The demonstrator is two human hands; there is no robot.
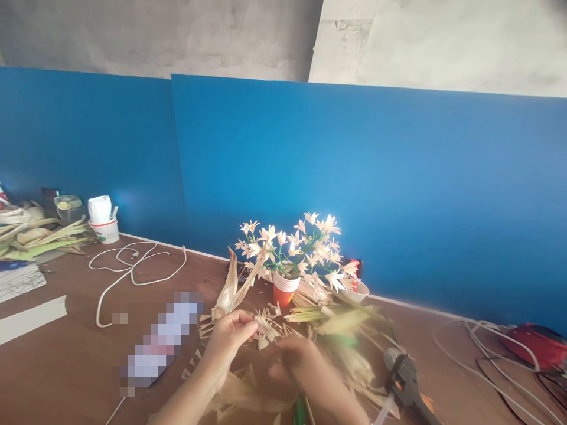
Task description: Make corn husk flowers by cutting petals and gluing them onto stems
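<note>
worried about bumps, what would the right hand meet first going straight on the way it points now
Probably the pale husk piece pinched in the left hand, ahead and to the left; the right hand is blurred, so depth is unclear.

Single head-worn view, facing forward and down over brown table (84,372) to blue partition (376,177); left hand (233,333), right hand (299,361) near

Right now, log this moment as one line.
left hand: pinching husk; right hand: blurred, grip unclear; flowers: in cup; glue gun: at right
</note>
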